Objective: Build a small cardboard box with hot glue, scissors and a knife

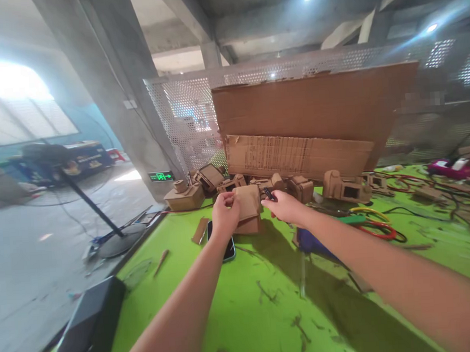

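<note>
My left hand (226, 215) is closed on the left edge of a squarish cardboard piece (247, 200), held up over the green table. Just under it shows a darker cardboard face (249, 226); whether the two are joined I cannot tell. To the right, my right hand (288, 207) is wrapped round a small black tool (268, 194), whose exact kind is too small to make out. Its tip points toward the cardboard, close to its right edge. Partly hidden by my left forearm lies a phone (229, 250), with a small cardboard strip (200, 231) beside it.
Several cardboard models (347, 187) line the table's back, before a large cardboard sheet (314, 107) against a perforated metal screen (187, 115). Coloured cables (381, 231) and a blue object (314, 243) lie right. Scraps litter the green tabletop (243, 303). A black box (88, 318) stands front left.
</note>
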Demonstrator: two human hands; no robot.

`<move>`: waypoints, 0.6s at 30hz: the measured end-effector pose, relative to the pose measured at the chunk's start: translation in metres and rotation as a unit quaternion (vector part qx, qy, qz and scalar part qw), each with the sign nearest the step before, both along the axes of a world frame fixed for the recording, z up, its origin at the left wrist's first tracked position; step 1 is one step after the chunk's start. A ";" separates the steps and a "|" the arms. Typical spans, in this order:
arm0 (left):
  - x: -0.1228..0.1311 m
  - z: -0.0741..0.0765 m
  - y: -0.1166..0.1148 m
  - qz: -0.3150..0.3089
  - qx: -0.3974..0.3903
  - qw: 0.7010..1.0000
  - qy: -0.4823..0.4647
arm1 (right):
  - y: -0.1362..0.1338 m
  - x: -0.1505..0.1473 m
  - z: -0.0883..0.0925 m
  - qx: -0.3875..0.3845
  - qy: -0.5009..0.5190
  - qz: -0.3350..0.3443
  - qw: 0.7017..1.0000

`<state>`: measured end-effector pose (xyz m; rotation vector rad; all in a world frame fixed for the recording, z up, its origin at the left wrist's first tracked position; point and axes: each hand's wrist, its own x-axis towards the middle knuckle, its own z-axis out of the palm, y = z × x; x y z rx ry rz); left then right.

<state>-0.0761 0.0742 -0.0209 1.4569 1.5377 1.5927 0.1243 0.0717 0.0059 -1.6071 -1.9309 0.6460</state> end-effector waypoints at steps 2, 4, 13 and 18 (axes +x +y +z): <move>-0.002 -0.004 0.003 0.030 -0.016 0.999 0.013 | -0.004 -0.011 -0.004 -0.023 0.006 0.011 1.000; -0.003 -0.008 0.006 0.049 -0.043 0.998 0.014 | -0.005 -0.020 -0.006 -0.044 0.012 0.021 0.999; 0.009 -0.003 0.000 -0.038 -0.076 0.992 -0.098 | -0.014 -0.017 0.002 -0.025 0.105 0.004 0.994; 0.041 0.011 -0.034 -0.148 -0.037 0.977 -0.150 | -0.034 0.019 0.019 0.047 0.147 0.001 0.988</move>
